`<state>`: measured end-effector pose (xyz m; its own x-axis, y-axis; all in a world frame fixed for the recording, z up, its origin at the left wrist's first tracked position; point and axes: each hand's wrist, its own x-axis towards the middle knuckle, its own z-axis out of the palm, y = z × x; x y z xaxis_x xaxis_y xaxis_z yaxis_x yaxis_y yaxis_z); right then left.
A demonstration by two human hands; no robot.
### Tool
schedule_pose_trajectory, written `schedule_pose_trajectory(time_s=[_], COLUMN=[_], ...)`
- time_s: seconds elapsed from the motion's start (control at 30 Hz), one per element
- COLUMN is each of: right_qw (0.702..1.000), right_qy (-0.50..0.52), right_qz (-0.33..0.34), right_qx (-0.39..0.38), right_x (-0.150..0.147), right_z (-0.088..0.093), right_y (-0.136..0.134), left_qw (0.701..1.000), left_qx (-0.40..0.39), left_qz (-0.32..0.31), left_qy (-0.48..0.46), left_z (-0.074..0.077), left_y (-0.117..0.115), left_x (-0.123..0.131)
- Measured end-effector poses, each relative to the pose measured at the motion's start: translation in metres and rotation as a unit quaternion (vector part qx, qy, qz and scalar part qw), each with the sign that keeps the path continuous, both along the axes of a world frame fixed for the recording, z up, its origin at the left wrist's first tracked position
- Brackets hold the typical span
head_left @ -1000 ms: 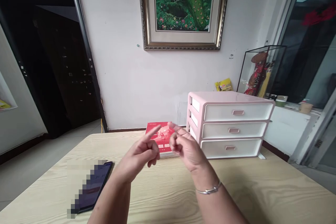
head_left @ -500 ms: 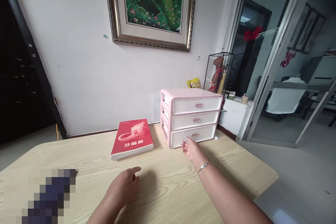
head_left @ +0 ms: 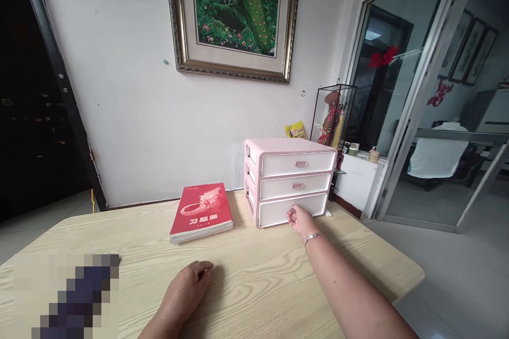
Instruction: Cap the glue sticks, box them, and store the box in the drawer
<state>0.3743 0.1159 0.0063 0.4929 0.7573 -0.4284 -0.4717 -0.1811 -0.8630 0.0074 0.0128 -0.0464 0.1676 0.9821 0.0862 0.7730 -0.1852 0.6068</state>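
- Right hand [head_left: 301,223] was at the front of the bottom drawer [head_left: 274,214], 5 o'clock on the pink-and-white drawer unit [head_left: 290,145].
- Right fingers bent in against that front, about where the handle would sit; handle hidden, couldn't tell if gripped. Bent probably because so small a handle gave little to hold.
- Bottom drawer looked flush with the two above.
- Left hand [head_left: 186,288] was at 8 o'clock from the right, on or just above the table [head_left: 246,286]. Fingers loosely curled; palm side hidden, couldn't tell if closed on anything. Likely just parked, one hand being enough at the drawer.
- Drawer unit stood near the wall [head_left: 131,116], fronts toward the person, probably for easy reach.
- Red book [head_left: 202,209] lay flat, cover up, 9 o'clock from the unit, apart from both hands; that spot left the drawer fronts unblocked.
- Yellow packet [head_left: 297,130] showed at 12 o'clock beyond the unit, base hidden.
- Pixelated dark shape [head_left: 77,296], 9 o'clock from left hand: unidentifiable.
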Motion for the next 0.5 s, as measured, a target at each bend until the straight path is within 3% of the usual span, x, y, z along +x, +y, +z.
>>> schedule_pose_trajectory(time_s=[0.13,0.33,0.5], right_qw=[1.0,0.998,0.989], right_qy=[-0.025,-0.066,-0.133], right_qz=[-0.007,-0.003,0.062], right_qx=[-0.005,0.001,-0.02], right_x=[0.001,0.01,0.023], right_z=[-0.002,-0.011,-0.013], right_y=[-0.018,-0.066,-0.103], left_qw=[1.0,1.0,1.0], left_qx=[-0.007,-0.005,-0.007], left_qz=[0.002,-0.003,-0.007], left_qy=[-0.015,-0.027,-0.019], left_z=[-0.001,0.003,0.004], left_y=[-0.001,-0.003,-0.005], left_x=[-0.003,-0.002,-0.001])
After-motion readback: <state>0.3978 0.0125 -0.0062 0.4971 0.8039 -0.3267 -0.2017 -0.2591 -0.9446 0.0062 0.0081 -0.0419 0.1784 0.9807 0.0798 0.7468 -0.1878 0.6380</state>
